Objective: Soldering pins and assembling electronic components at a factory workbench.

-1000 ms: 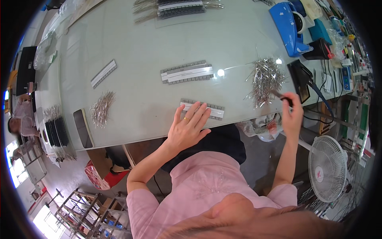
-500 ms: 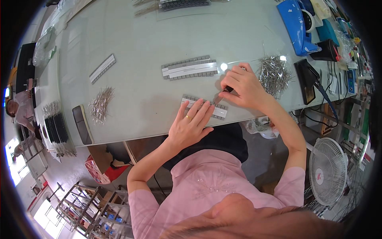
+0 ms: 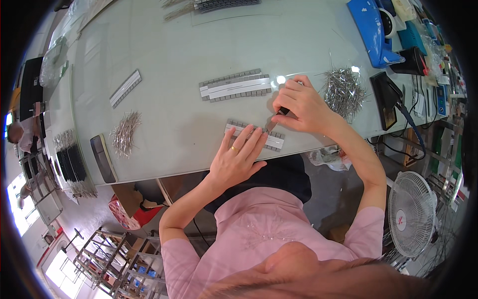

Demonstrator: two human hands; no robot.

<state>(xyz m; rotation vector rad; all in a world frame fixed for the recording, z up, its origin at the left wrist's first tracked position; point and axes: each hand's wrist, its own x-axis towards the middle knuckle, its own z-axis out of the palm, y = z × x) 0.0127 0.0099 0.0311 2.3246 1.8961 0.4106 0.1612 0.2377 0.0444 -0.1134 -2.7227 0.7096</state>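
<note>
My left hand (image 3: 242,149) lies flat with its fingers stretched over a strip of small grey blocks with a white band (image 3: 274,142), pressing it to the table near the front edge. In my right hand (image 3: 298,105) is a knife (image 3: 271,124) with a dark handle. Its blade points down at the strip, close beside my left fingertips; whether it touches is hard to tell. Farther back lie more grey-and-white strips (image 3: 235,85), side by side and overlapping. A single shorter strip (image 3: 125,88) rests at the left.
A pile of thin metal pins (image 3: 344,92) lies right of my right hand, a smaller pile (image 3: 125,133) at the left. Near the left edge is a dark phone (image 3: 103,158). A blue tape dispenser (image 3: 369,32) and a black stand with a cable (image 3: 384,99) occupy the right side.
Both hands keep nearly the same place on the strip. The knife and right hand have shifted very slightly; the whole view has moved a little.
</note>
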